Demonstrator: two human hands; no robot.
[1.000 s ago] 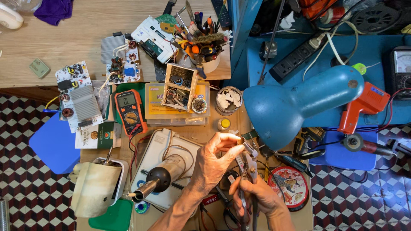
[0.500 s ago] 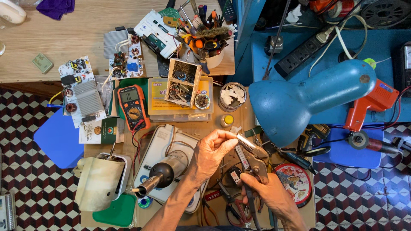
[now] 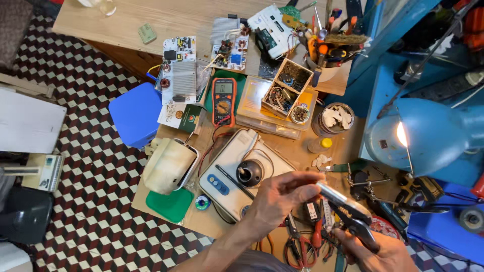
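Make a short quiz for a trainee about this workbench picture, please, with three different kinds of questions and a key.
1. True or false: the blue desk lamp is switched on.
2. What does the right hand hold? A) pliers B) a hammer C) a brush
3. Fill in: the orange multimeter lies on a ____ mat.

Key:
1. True; its bulb glows.
2. A; the pliers grip a small metal piece that the left hand also holds.
3. Green.
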